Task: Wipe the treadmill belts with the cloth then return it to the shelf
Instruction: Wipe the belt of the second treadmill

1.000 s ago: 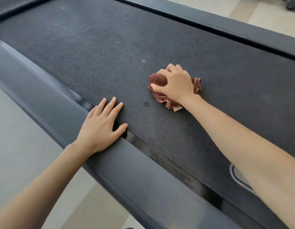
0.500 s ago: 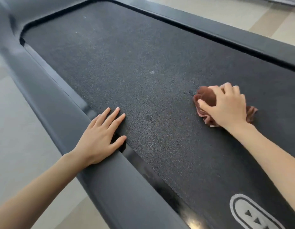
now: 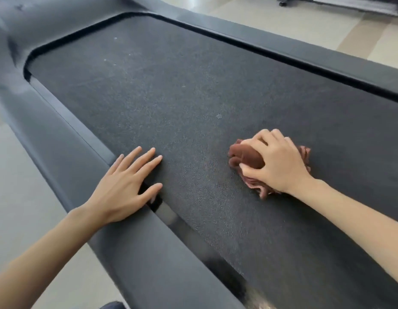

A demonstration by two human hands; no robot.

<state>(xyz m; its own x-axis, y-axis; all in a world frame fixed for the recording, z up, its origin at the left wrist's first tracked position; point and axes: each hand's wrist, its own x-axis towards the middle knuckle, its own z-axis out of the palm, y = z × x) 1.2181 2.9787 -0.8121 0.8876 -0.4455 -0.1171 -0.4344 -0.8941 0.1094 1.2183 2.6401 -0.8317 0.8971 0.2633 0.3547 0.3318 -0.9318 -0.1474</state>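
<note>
The right hand (image 3: 276,162) grips a bunched brown cloth (image 3: 244,156) and presses it on the dark belt (image 3: 171,97), about the middle of the belt's width. The left hand (image 3: 124,186) lies flat with straight, spread fingers and holds nothing. Its palm is on the grey side rail (image 3: 66,152) at the belt's near edge, and its fingertips touch the belt

Cloth (image 3: 244,156) seemingly back leftward (slightly)
</note>
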